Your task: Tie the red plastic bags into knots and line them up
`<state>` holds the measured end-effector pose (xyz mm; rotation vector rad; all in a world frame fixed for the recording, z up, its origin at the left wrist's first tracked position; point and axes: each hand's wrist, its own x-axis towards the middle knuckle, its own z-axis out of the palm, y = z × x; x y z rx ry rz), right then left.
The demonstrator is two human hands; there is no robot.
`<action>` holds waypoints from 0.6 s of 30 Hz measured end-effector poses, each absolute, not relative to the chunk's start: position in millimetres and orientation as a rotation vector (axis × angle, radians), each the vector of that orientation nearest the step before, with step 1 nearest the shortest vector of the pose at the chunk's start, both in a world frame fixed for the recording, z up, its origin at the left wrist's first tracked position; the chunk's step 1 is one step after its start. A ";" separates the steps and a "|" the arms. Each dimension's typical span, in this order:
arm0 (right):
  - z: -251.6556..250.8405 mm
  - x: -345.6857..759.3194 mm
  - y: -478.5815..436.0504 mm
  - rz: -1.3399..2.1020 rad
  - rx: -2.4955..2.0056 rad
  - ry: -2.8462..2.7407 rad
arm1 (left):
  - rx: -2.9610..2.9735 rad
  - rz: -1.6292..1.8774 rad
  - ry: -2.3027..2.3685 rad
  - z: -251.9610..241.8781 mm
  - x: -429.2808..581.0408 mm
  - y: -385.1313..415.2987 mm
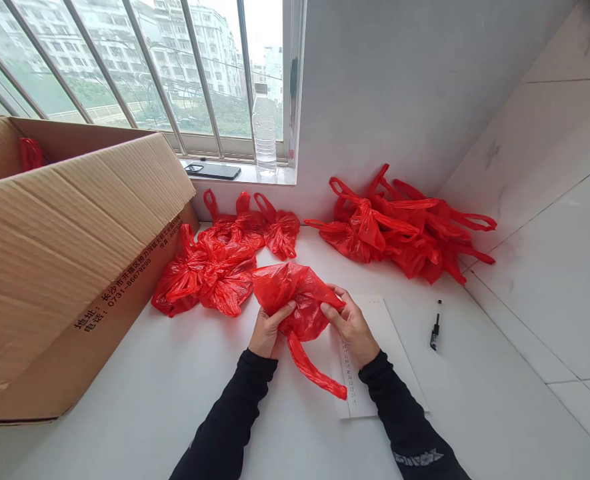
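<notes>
Between my two hands is a red plastic bag (299, 300), held up over the white tabletop. My left hand (269, 328) grips its left side, thumb pressed on the front. My right hand (349, 323) pinches the bag's right edge between thumb and fingers. One twisted handle of the bag dangles toward me, across the edge of a sheet of paper (385, 360) with handwritten marks. Whatever the bag contains is hidden by the plastic. Just beyond my left hand lies a cluster of knotted red bags (209, 273).
A second heap of red bags (399, 230) rests against the wall at right. An open cardboard box (89, 227) stands at left with red plastic inside. A black pen (435, 333) lies right of the paper. On the windowsill are a phone (213, 172) and a clear bottle (265, 133).
</notes>
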<state>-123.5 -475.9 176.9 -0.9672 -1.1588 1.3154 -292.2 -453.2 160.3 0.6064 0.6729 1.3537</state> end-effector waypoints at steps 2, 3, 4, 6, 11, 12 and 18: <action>177.0 -123.3 -475.7 1.278 -0.982 -1.164 | 0.615 1.356 0.669 162.3 -292.4 -454.0; 177.3 -123.1 -475.6 1.249 -0.985 -1.156 | 0.618 1.358 0.665 163.3 -292.5 -454.3; 177.8 -122.8 -475.6 1.228 -0.981 -1.144 | 0.619 1.362 0.658 164.2 -292.6 -454.4; 179.0 -122.4 -475.6 1.219 -0.955 -1.112 | 0.612 1.367 0.635 165.7 -293.1 -454.4; 178.0 -121.2 -475.7 1.181 -0.969 -1.062 | 0.598 1.360 0.589 165.3 -297.2 -453.0; 177.1 -120.8 -475.5 1.162 -0.975 -1.071 | 0.607 1.358 0.576 164.7 -298.0 -453.0; 172.3 -118.0 -473.1 0.998 -1.021 -1.157 | 0.733 1.427 0.462 163.5 -297.4 -458.1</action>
